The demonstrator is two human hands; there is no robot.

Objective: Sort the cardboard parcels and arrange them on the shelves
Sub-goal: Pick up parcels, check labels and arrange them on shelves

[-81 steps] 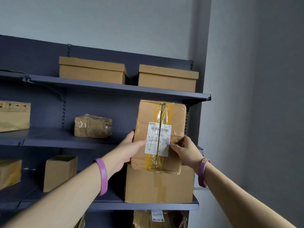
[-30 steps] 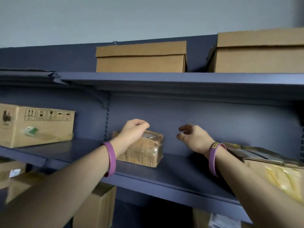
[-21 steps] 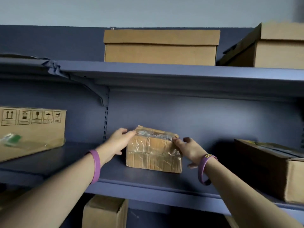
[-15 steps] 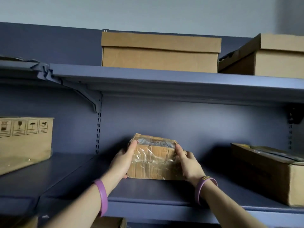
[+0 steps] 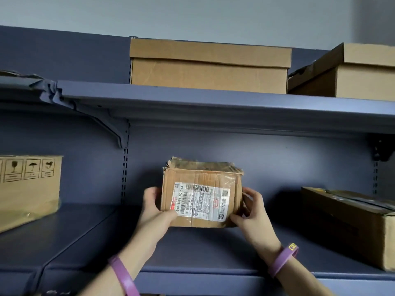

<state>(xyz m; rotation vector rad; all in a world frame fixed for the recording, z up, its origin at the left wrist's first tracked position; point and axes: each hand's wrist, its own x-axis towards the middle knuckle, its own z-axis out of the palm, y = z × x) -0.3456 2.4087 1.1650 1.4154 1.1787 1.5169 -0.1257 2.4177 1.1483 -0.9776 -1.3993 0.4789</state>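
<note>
A small worn cardboard parcel [image 5: 202, 194] wrapped in clear tape stands on the middle shelf [image 5: 192, 248], its white shipping label facing me. My left hand [image 5: 155, 210] grips its left side, thumb curled over the lower front corner. My right hand [image 5: 249, 210] grips its right side, thumb under the lower right corner. The parcel's bottom edge is at the shelf surface; whether it rests there or is lifted slightly is unclear.
A large carton with handling symbols [image 5: 27, 189] sits left on the same shelf, and a long flat carton [image 5: 350, 223] sits right. Two lidded boxes [image 5: 209, 65] [image 5: 352, 73] stand on the upper shelf [image 5: 213, 99]. A shelf bracket [image 5: 111, 129] hangs at upper left.
Both hands closed on the small parcel and turned it so the labelled face now points toward me; before, its taped side faced me. The view has moved closer.
</note>
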